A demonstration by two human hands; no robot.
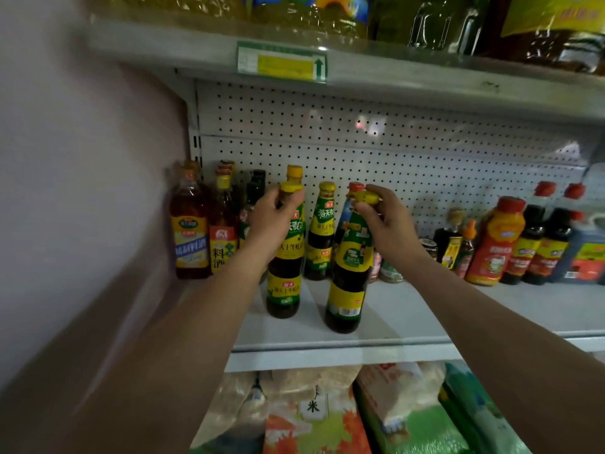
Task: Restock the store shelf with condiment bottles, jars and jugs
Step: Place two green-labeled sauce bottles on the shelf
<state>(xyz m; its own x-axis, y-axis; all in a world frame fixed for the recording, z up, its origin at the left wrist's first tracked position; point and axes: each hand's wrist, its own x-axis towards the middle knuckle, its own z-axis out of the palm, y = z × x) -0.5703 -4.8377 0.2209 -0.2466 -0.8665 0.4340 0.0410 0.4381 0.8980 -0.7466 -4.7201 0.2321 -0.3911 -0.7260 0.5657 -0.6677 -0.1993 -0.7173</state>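
While the white pegboard-backed shelf (409, 309) carries everything, its stock sits in clusters — amber cooking-wine bottles (193, 231) at the far left, red-capped dark sauce bottles (537, 237) and an orange squeeze bottle (496, 244) at the right. Bagged goods (314, 417) lie on the level below. Near the front edge stand two dark, yellow-labelled bottles, apart from each other. The left hand (271, 221) curls its grip round the neck of the left bottle (284, 276), just under the yellow cap. The right hand (386, 221) pinches the yellow cap of the right bottle (348, 283) — it stands slightly tilted.
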